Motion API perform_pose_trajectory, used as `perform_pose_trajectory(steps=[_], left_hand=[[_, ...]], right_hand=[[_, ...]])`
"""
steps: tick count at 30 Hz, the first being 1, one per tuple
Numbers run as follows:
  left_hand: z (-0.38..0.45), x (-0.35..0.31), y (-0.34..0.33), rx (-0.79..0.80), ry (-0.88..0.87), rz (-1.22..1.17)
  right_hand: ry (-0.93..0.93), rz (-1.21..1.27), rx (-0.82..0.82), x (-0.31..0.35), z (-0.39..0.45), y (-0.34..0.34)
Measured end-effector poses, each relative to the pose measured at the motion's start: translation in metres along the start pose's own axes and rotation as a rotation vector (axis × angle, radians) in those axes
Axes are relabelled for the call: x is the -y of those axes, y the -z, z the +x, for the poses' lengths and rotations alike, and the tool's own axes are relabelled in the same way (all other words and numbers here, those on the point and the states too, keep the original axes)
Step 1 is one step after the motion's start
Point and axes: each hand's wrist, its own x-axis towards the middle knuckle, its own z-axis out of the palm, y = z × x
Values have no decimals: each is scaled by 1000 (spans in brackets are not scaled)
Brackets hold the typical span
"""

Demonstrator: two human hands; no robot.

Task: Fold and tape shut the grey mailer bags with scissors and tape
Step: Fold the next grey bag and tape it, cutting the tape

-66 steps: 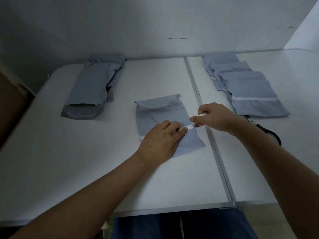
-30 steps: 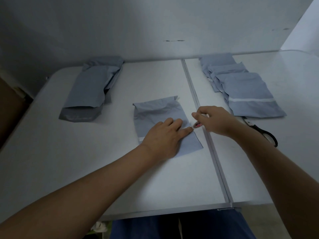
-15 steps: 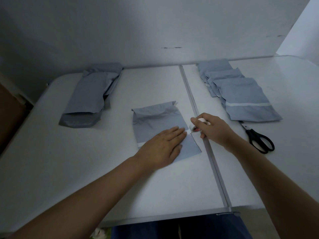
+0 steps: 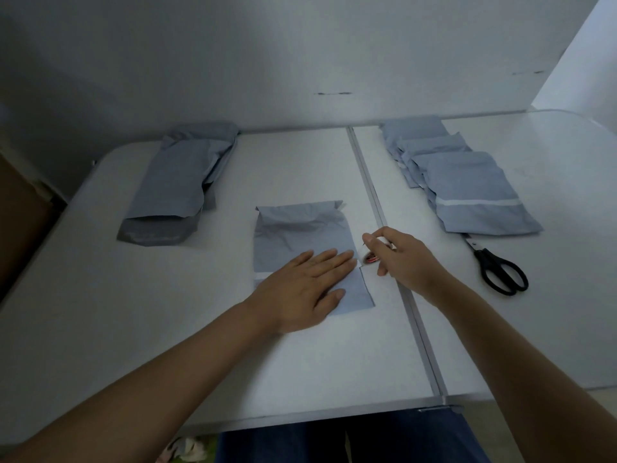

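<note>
Two hands are at work over a white tabletop (image 4: 133, 329). Left hand (image 4: 300, 285) lies flat, fingers straight, pressing the folded grey mailer bag (image 4: 300, 235) at the centre of the tabletop; the palm covers most of the fold line, and only a short pale strip shows at the bag's left edge. Right hand (image 4: 400, 259) sits just beside the bag's right edge with fingers curled around a tape roll (image 4: 371, 259); only a small red-marked part of the roll is visible under the fingers, the remainder hidden. Whether tape runs from roll to bag cannot be made out.

Stack of unfolded bags (image 4: 177, 188) lies at far left, the lower ones largely covered by the top one. Overlapping row of taped bags (image 4: 467, 195) lies at far right. Black-handled scissors (image 4: 500, 272) rest near that row, blade tips hidden beneath the nearest bag. Both forearms are cut off by the lower frame edge.
</note>
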Motion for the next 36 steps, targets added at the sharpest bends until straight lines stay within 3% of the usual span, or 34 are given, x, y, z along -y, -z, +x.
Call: perform_pose_trajectory(steps=[6,23,36], left_hand=[[1,-2,-7,-21,26,2],[2,-1,-9,-7,20,24],[3,-5,-3,10,45,-29]], right_hand=[[5,65,-40,-2,-1,-1],[57,-185,-102,0,-3,2],[61,-169,-97,-6,-4,5]])
